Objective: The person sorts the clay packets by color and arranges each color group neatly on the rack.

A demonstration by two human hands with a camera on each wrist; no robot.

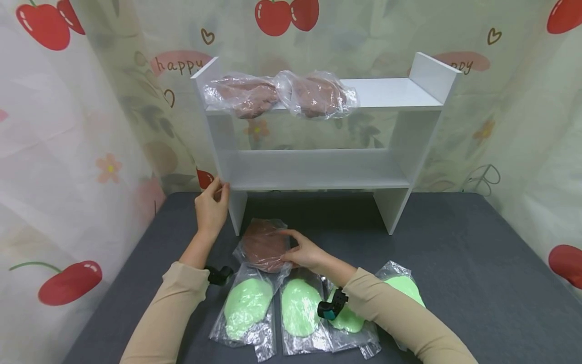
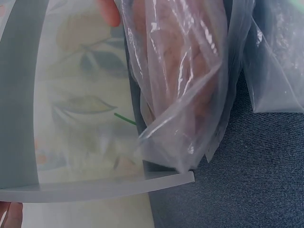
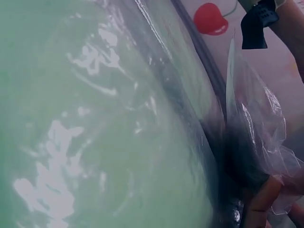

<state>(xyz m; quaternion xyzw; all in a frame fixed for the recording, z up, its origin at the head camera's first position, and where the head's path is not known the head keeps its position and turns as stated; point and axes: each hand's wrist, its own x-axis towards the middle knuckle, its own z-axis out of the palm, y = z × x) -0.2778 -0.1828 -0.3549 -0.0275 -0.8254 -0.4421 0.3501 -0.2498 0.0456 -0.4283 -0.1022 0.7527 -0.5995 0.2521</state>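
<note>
A white two-tier shelf rack [image 1: 313, 169] stands on the dark table. My left hand [image 1: 212, 208] pinches the front edge of its left side panel at the lower shelf's height. In front of the rack's left leg, my right hand [image 1: 306, 251] grips the right side of a clear plastic bag of brown, dough-like material [image 1: 263, 245]. The left wrist view shows this bag [image 2: 183, 71] close up beside the panel [image 2: 104, 189]. Two similar brown bags, a left one [image 1: 250, 96] and a right one [image 1: 318, 95], lie on the top shelf, overhanging its front edge.
Several clear bags of light green dough-like material lie along the table's front, including one at left [image 1: 247, 308], one in the middle [image 1: 300, 308] and one at right [image 1: 402, 288], partly under my right forearm. Printed curtains [image 1: 113, 126] enclose the table. A thin looped cord [image 1: 488, 177] hangs at right.
</note>
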